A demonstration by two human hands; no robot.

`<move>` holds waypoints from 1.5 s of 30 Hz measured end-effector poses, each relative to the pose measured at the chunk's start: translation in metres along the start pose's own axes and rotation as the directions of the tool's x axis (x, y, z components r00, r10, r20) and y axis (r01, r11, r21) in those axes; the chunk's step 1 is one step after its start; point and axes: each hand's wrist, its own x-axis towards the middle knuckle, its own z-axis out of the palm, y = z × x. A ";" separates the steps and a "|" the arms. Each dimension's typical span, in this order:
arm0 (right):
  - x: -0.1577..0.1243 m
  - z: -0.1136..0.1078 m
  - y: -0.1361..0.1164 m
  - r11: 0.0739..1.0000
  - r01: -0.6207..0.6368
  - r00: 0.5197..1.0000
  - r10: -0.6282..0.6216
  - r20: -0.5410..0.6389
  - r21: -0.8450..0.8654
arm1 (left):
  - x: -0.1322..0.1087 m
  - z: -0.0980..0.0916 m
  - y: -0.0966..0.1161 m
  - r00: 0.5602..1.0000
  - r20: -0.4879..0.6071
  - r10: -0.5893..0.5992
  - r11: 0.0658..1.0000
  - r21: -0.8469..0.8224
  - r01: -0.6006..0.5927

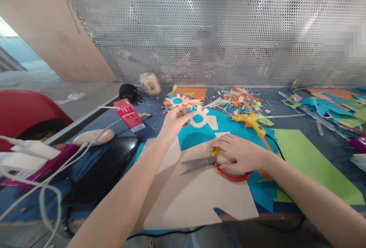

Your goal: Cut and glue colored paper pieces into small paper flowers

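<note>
My left hand [175,121] reaches forward, fingers pinched on the edge of a cream paper cut-out with a blue centre [200,119] that lies on blue paper [228,126]. My right hand [243,153] rests on the red and yellow handles of a pair of scissors [210,164], fingers curled over them. The closed blades point left across a large cream sheet [197,198]. Beyond the left hand lies a finished orange, white and blue paper flower [177,101].
A yellow glue gun [251,123] with its cord lies right of the cut-out, beside a green sheet [309,164]. Paper scraps [237,99] and blue cuttings [328,107] litter the back right. A red packet [129,115], black object [105,168] and white cables [42,187] crowd the left. Perforated metal screen [217,30] behind.
</note>
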 end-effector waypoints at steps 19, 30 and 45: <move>-0.008 -0.006 0.006 0.997 -0.051 0.998 0.049 0.030 0.064 | -0.002 -0.004 -0.013 0.920 0.388 -0.052 0.842 0.512 -0.168; -0.010 -0.017 0.046 0.741 -0.666 0.702 0.584 -0.407 -0.084 | -0.026 0.013 -0.001 0.666 0.745 -0.043 0.706 0.494 -0.507; -0.015 -0.011 0.051 0.566 -0.824 0.472 0.683 -0.557 -0.004 | -0.026 0.014 -0.008 0.684 0.730 -0.002 0.737 0.463 -0.492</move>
